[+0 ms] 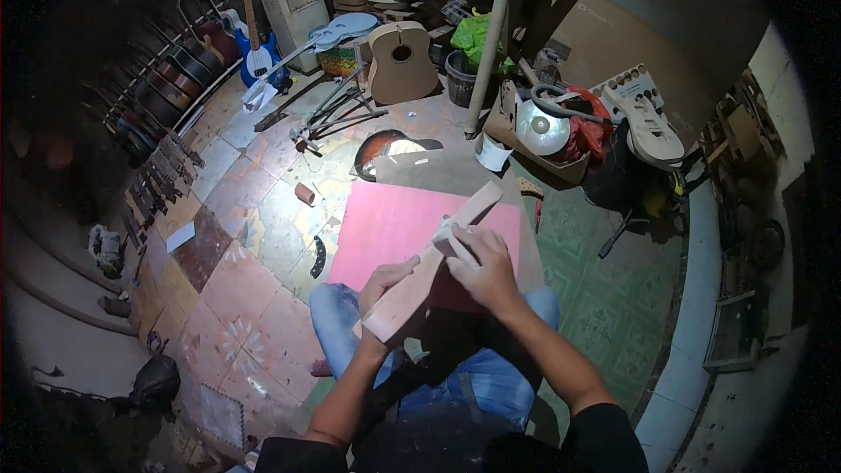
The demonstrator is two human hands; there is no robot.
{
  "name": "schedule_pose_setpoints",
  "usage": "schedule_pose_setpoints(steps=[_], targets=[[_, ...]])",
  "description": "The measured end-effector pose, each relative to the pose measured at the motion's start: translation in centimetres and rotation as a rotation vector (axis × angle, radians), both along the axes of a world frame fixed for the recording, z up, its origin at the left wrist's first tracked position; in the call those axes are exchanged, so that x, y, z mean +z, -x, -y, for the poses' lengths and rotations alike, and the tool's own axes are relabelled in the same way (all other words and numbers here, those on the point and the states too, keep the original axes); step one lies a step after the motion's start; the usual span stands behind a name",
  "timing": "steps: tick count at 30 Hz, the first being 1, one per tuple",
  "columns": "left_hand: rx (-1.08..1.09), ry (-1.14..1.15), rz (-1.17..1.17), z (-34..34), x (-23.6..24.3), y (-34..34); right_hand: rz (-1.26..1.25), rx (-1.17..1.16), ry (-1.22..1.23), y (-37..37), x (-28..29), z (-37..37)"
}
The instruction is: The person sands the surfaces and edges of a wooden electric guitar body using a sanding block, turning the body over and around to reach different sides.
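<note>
A long pale wooden workpiece [410, 296] lies slanted over my lap, its broad end near me and its narrower end pointing far right. My left hand [385, 285] grips the broad part along its left side, fingers on top. My right hand [482, 270] is closed at the narrower part, thumb and fingers bent over the wood. Something small and whitish shows by the right fingertips, too unclear to name. Beneath the workpiece lies a pink board [385, 219], partly covered by my arms and the wood.
Beyond the board lie a dark sunburst guitar body [372, 149] and a grey sheet [429, 171]. A brown cylinder [305, 194] and a black curved piece [319, 257] rest on the left tiles. A pole [492, 44] rises ahead; a cardboard box [556, 166] stands right of it.
</note>
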State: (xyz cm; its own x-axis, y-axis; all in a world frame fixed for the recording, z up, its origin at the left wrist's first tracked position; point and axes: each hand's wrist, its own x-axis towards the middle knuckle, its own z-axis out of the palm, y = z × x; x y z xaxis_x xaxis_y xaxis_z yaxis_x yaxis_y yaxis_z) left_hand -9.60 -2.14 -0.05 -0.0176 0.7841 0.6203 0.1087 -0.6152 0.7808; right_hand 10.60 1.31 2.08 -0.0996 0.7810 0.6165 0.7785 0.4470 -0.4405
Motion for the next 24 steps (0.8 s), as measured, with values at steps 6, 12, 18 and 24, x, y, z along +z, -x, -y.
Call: schedule_pose_setpoints(steps=[6,12,18,24], targets=[[-0.070,-0.073,-0.048,0.3,0.7,-1.3,0.444,-0.286,0.050,-6.2,-0.8,-2.6],[-0.101,0.016,-0.055,0.7,0.4,-0.1,0.445,-0.171,0.056,-6.8,0.0,-2.2],[-0.107,0.009,-0.001,0.6,-0.3,0.0,0.015,-0.052,0.054,-0.4,0.9,1.9],[-0.124,-0.065,-0.103,0.3,0.8,-0.6,0.295,-0.343,0.033,-5.3,1.1,-2.3]])
